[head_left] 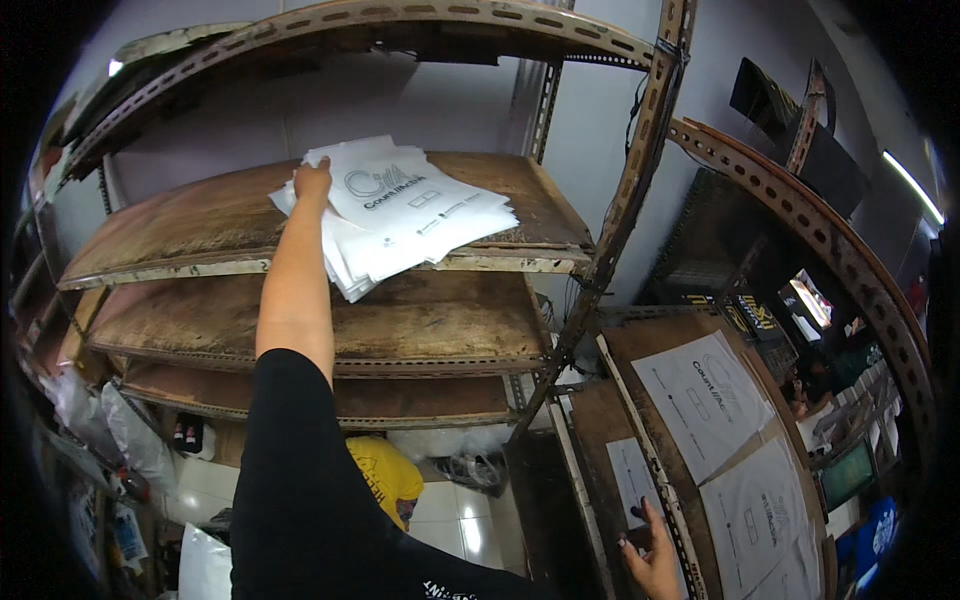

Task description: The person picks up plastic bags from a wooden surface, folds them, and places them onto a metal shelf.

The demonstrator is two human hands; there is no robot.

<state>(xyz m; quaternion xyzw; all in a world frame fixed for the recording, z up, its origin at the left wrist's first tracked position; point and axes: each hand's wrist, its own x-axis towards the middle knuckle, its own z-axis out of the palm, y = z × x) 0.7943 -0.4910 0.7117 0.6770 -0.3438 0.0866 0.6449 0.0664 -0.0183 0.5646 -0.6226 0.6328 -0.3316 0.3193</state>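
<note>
My left arm reaches up and forward to a wooden shelf (190, 215) in a metal rack. There, my left hand (313, 180) is closed on the left edge of a loose stack of white printed sheets (420, 205), thin and plastic-like. The stack is fanned unevenly, and some corners hang over the shelf's front edge. At the lower right, my right hand (655, 562) has its thumb and forefinger apart, holding nothing visible. It is beside a lower shelf's metal edge, close to a single printed sheet (632, 475). More printed sheets (703, 395) lie flat on the boards at the right.
More wooden shelves (430, 315) sit below the stack. A slotted metal post (630, 185) stands between the left and right racks. A curved-looking rail (800, 210) crosses the right side. Below are a yellow printed cloth (385, 475) and plastic bags (140, 435) near the tiled floor.
</note>
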